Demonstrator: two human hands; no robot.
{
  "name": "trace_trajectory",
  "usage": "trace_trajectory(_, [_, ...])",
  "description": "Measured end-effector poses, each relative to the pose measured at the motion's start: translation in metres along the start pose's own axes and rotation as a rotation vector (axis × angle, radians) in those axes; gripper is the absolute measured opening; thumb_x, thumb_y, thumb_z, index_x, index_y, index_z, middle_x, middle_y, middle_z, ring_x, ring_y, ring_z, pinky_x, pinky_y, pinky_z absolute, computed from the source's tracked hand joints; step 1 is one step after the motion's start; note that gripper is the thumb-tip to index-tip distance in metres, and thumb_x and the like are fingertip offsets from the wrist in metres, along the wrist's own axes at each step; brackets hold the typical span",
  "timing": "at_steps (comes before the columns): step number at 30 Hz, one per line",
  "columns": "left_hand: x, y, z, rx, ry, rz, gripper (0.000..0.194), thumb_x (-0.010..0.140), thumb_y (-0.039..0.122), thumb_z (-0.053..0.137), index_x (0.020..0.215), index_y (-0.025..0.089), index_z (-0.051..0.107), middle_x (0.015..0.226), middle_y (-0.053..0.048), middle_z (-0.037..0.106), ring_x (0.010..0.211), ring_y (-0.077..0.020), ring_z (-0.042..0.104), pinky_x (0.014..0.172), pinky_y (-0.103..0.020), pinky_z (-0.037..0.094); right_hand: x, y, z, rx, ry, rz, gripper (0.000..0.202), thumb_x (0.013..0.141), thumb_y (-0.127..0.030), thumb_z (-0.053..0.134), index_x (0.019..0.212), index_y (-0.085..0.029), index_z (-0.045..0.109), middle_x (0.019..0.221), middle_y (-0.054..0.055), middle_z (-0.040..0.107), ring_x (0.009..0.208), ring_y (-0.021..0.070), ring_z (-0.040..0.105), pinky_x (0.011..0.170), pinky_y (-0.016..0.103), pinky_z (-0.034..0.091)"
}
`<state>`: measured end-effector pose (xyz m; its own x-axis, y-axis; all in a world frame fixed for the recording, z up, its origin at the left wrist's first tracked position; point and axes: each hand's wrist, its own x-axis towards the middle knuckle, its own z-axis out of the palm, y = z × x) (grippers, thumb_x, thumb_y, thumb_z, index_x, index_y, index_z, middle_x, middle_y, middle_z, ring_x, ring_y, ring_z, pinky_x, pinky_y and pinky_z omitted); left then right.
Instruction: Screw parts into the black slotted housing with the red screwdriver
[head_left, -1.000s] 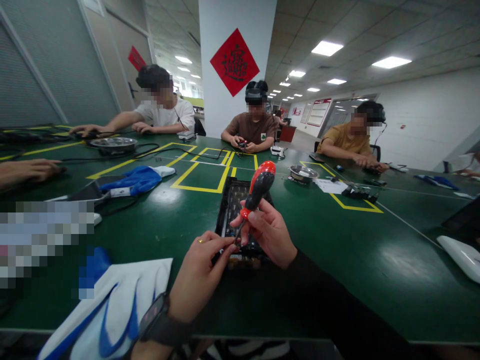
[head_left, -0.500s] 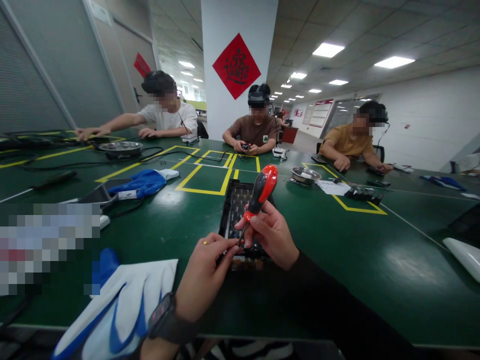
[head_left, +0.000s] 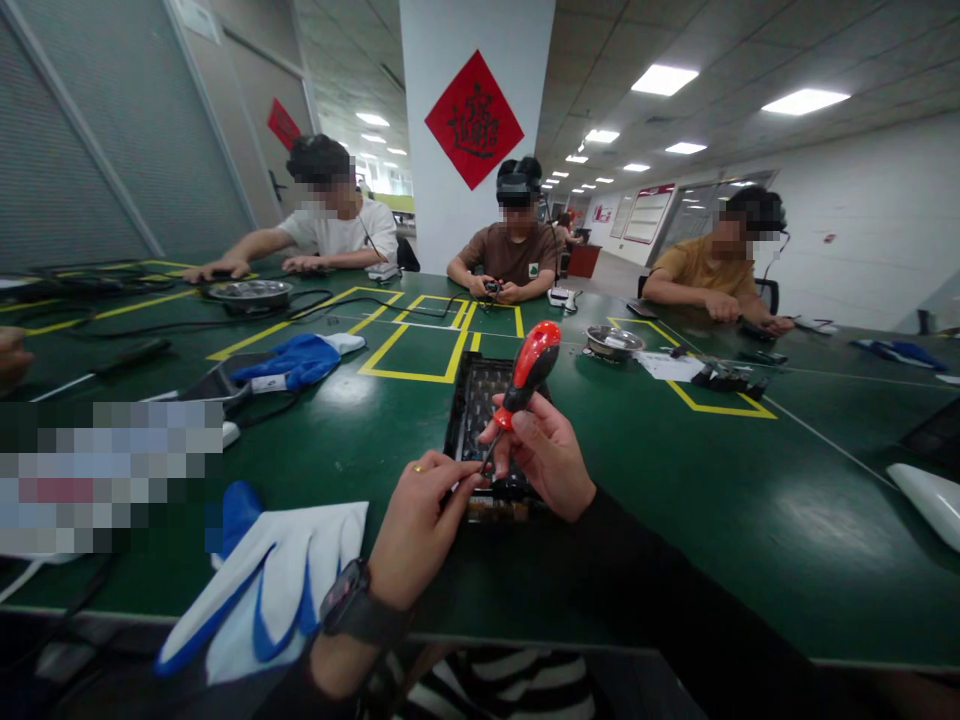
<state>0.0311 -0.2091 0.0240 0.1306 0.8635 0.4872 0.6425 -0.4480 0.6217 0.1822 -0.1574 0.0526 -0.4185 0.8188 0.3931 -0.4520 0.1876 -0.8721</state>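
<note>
A red and black screwdriver [head_left: 531, 370] stands tilted, handle up, in my right hand [head_left: 551, 450], whose fingers are round the lower handle and shaft. The shaft points down to the fingertips of my left hand [head_left: 424, 515], pinched at its tip; whatever small thing they hold is hidden. Under both hands lies an open black case [head_left: 469, 400] with rows of small bits in it. At the near end of the case is a brownish part [head_left: 499, 508], partly covered by my hands.
White and blue gloves [head_left: 277, 570] lie at the near left, blue gloves [head_left: 296, 362] farther back. A long screwdriver [head_left: 135, 358] is at the left. Metal bowls [head_left: 613, 342], papers [head_left: 667, 366] and cables are farther off. Three people sit across the green table [head_left: 712, 500].
The view has shifted slightly. The screwdriver handle has turned a little in my right hand. The person at the left has drawn a hand inward, and another hand shows at the left edge.
</note>
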Motion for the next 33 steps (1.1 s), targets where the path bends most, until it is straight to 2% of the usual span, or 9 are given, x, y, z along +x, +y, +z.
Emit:
trace_trajectory(3, [0.002,0.009,-0.003,0.046,0.026,-0.01,0.024,0.084,0.028,0.044,0.095,0.02,0.065,0.085,-0.005,0.062,0.081,-0.0167,0.053,0.074,-0.03,0.04,0.002,-0.004,0.002,0.002,0.026,-0.027,0.026,0.082,-0.035,0.051,0.101,-0.019,0.047,0.077,0.001,0.062,0.045,0.0076,0.052,0.045,0.022,0.043])
trace_trajectory(7, [0.016,0.043,-0.024,0.185,-0.032,0.008,0.022,0.084,0.026,0.044,0.093,0.022,0.064,0.083,-0.004,0.064,0.081,-0.0182,0.053,0.072,-0.03,0.038,0.01,-0.024,0.007,0.004,0.085,-0.076,0.02,0.083,-0.032,0.049,0.098,-0.018,0.049,0.073,0.0,0.06,0.043,0.0056,0.048,0.041,0.019,0.037])
trace_trajectory(12, [0.074,0.072,-0.07,0.234,-0.009,0.064,0.029,0.086,0.028,0.038,0.084,0.017,0.064,0.081,-0.004,0.064,0.075,-0.0172,0.055,0.069,-0.028,0.038,0.025,-0.063,0.002,-0.027,0.15,-0.045,0.021,0.082,-0.036,0.049,0.09,-0.016,0.052,0.067,-0.001,0.058,0.039,0.0024,0.037,0.037,0.017,0.028])
trace_trajectory(15, [0.121,0.05,-0.076,0.184,-0.016,0.057,0.03,0.084,0.028,0.039,0.079,0.013,0.065,0.074,-0.004,0.063,0.072,-0.0158,0.055,0.067,-0.026,0.037,0.026,-0.073,-0.014,-0.103,0.171,0.046,0.023,0.08,-0.038,0.051,0.082,-0.015,0.051,0.059,-0.002,0.054,0.036,0.0021,0.031,0.035,0.017,0.021])
trace_trajectory(18, [0.15,0.001,-0.051,0.089,-0.043,0.025,0.03,0.082,0.031,0.041,0.078,0.012,0.063,0.073,-0.005,0.062,0.067,-0.0138,0.053,0.062,-0.024,0.035,0.02,-0.063,-0.041,-0.336,0.241,0.141,0.028,0.078,-0.043,0.048,0.075,-0.015,0.049,0.051,-0.003,0.05,0.034,0.004,0.029,0.035,0.019,0.017])
trace_trajectory(21, [0.151,-0.051,-0.011,0.125,0.154,-0.093,0.027,0.08,0.035,0.043,0.077,0.013,0.058,0.067,-0.003,0.058,0.061,-0.0125,0.048,0.058,-0.023,0.032,0.015,-0.041,-0.077,-0.808,0.375,0.182,0.034,0.079,-0.047,0.04,0.068,-0.015,0.049,0.049,-0.002,0.048,0.038,0.0076,0.037,0.04,0.021,0.025])
trace_trajectory(24, [0.14,-0.09,0.019,0.132,0.208,-0.228,0.027,0.077,0.041,0.046,0.068,0.016,0.051,0.059,0.001,0.05,0.055,-0.0117,0.044,0.054,-0.023,0.03,0.012,-0.017,-0.111,-1.157,0.465,0.192,0.035,0.077,-0.044,0.041,0.057,-0.016,0.047,0.049,-0.001,0.047,0.047,0.0103,0.043,0.049,0.023,0.029])
trace_trajectory(28, [0.134,-0.113,0.035,0.08,0.124,-0.235,0.035,0.076,0.045,0.046,0.055,0.018,0.042,0.053,0.002,0.046,0.054,-0.0112,0.042,0.053,-0.023,0.029,0.009,0.003,-0.135,-1.329,0.514,0.213,0.032,0.073,-0.04,0.047,0.051,-0.017,0.042,0.051,-0.001,0.044,0.052,0.0108,0.039,0.052,0.024,0.023])
trace_trajectory(33, [0.137,-0.12,0.036,0.049,0.101,-0.219,0.037,0.076,0.045,0.045,0.053,0.018,0.041,0.052,0.003,0.044,0.053,-0.0109,0.041,0.053,-0.024,0.027,0.006,0.012,-0.134,-1.455,0.451,0.246,0.035,0.075,-0.04,0.047,0.049,-0.018,0.041,0.051,-0.001,0.045,0.053,0.0107,0.038,0.053,0.025,0.021])
